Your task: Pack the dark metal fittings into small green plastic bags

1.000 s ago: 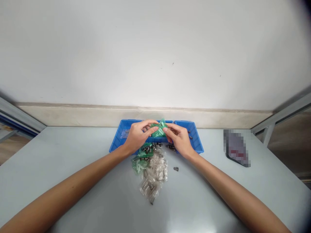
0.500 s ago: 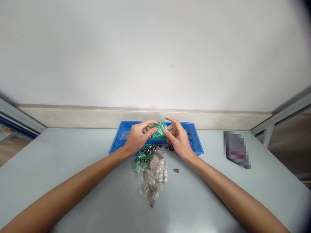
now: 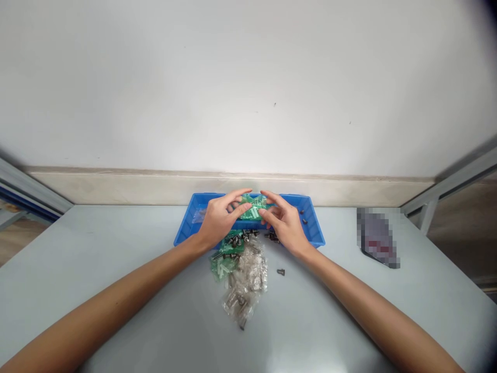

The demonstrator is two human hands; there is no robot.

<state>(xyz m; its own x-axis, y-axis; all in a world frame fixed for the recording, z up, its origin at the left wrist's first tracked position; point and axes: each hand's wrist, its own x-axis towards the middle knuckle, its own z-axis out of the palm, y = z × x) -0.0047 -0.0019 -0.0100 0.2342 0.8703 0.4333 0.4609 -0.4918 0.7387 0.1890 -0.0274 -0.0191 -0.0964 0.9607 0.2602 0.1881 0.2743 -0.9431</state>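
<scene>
Between my two hands is a small green plastic bag [image 3: 253, 206] with pale pieces inside, held over the blue tray [image 3: 182, 235]. My left hand [image 3: 219, 216] pinches its left side between thumb and fingers. On the opposite side, my right hand [image 3: 284, 218] grips the bag with thumb and fingers, the forefinger raised along its top. Just below the tray's front lie more green bags [image 3: 225, 267], dark screws [image 3: 237, 240] and a heap of clear plastic bags [image 3: 252, 272] with hardware in them. More dark screws [image 3: 272, 237] are partly hidden by my right hand.
A single dark screw [image 3: 281, 272] lies on the grey table [image 3: 155, 321], right of the bags. A blurred-out dark object [image 3: 378, 238] rests farther right. Behind the tray stands a white wall [image 3: 248, 103]. Metal frames [image 3: 427, 217] border both table sides.
The green bag now lies flatter and more level between my hands; its top corner no longer sticks up. My left fingers have risen slightly along the bag's edge.
</scene>
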